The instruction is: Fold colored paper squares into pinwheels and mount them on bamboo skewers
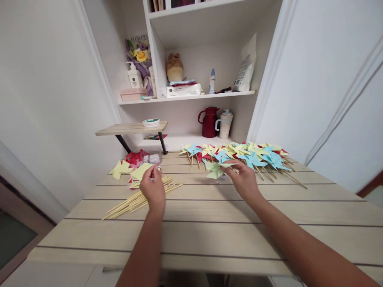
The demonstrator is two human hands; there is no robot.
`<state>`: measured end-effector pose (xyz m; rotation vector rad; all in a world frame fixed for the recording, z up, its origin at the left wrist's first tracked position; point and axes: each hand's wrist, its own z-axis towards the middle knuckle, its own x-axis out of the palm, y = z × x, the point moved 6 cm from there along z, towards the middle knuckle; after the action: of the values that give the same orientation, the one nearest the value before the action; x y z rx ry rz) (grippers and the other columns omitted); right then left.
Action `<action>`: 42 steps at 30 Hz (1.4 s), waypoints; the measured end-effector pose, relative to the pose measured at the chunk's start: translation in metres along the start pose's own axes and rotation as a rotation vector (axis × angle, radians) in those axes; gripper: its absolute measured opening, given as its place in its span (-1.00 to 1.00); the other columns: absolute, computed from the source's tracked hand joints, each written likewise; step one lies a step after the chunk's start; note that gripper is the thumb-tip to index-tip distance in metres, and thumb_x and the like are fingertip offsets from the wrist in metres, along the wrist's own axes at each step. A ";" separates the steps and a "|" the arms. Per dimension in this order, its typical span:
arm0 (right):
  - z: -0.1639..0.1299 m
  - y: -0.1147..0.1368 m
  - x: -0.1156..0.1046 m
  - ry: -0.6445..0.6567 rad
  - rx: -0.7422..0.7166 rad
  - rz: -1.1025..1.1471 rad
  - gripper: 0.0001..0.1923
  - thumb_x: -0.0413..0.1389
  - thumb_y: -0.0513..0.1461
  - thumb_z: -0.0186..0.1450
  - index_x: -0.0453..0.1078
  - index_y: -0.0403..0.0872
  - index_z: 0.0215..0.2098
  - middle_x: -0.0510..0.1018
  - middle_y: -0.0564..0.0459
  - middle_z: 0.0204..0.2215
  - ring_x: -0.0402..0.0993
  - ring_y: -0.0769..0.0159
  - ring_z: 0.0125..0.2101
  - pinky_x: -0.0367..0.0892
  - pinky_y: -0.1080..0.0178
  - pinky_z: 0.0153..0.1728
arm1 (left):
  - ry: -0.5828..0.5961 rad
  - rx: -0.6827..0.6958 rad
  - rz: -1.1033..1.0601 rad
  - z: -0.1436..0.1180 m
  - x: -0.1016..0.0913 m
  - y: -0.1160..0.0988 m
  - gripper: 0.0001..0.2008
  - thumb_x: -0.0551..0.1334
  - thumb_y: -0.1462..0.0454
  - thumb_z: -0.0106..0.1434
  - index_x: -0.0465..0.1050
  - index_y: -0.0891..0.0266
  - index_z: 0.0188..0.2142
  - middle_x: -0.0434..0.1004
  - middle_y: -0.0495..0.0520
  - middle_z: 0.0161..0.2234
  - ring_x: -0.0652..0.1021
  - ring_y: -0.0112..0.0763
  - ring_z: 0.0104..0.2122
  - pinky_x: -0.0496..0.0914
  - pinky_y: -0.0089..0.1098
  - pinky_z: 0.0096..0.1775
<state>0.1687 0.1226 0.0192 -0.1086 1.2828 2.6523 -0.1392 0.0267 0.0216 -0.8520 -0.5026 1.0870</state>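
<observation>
Reaching over the surface, the left hand pinches something small above the bamboo sticks; the right hand grasps a green pinwheel just near of the pinwheel pile.

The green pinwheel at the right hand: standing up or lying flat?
Lying flat. The green pinwheel rests on the table at the near edge of the pinwheel pile, with the right hand fingers on it.
</observation>
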 end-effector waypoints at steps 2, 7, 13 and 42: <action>0.000 -0.003 0.002 0.008 0.011 0.027 -0.82 0.22 -0.11 0.18 0.49 -0.06 -0.35 0.59 0.04 -0.38 0.49 0.21 -0.36 0.36 0.19 -0.28 | 0.160 0.125 0.152 0.002 0.004 -0.003 -0.84 0.21 0.27 0.23 0.60 0.18 -0.31 0.60 0.07 -0.34 0.55 -0.25 -0.29 0.37 -0.24 -0.15; -0.001 -0.007 0.005 0.031 0.027 0.064 -0.80 0.24 -0.10 0.17 0.49 -0.06 -0.33 0.59 0.04 -0.36 0.50 0.21 -0.33 0.36 0.19 -0.26 | 0.557 0.264 0.578 -0.019 0.028 -0.004 -0.95 0.34 0.28 0.14 0.61 0.11 -0.40 0.52 0.13 -0.06 0.44 -0.09 -0.01 0.29 -0.13 -0.03; -0.004 0.000 0.008 0.072 0.008 0.016 -0.84 0.23 -0.12 0.18 0.49 -0.04 -0.34 0.60 0.06 -0.38 0.50 0.22 -0.32 0.36 0.20 -0.25 | 0.744 0.287 0.775 -0.034 0.037 0.002 -0.93 0.37 0.26 0.11 0.61 0.10 -0.35 0.44 0.12 0.07 0.36 -0.05 0.08 0.21 -0.10 0.03; -0.016 0.026 0.028 0.324 -0.114 0.014 -0.95 0.17 -0.25 0.24 0.50 -0.02 -0.35 0.59 0.05 -0.37 0.49 0.24 -0.31 0.37 0.20 -0.24 | 0.676 -0.046 -0.205 -0.042 0.049 -0.014 -0.87 0.14 0.21 0.28 0.41 0.19 -0.25 0.46 -0.05 -0.50 0.46 -0.38 -0.44 0.30 -0.40 -0.34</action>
<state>0.1359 0.0987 0.0252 -0.5691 1.2170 2.8022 -0.0813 0.0540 0.0061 -1.1156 -0.0423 0.5484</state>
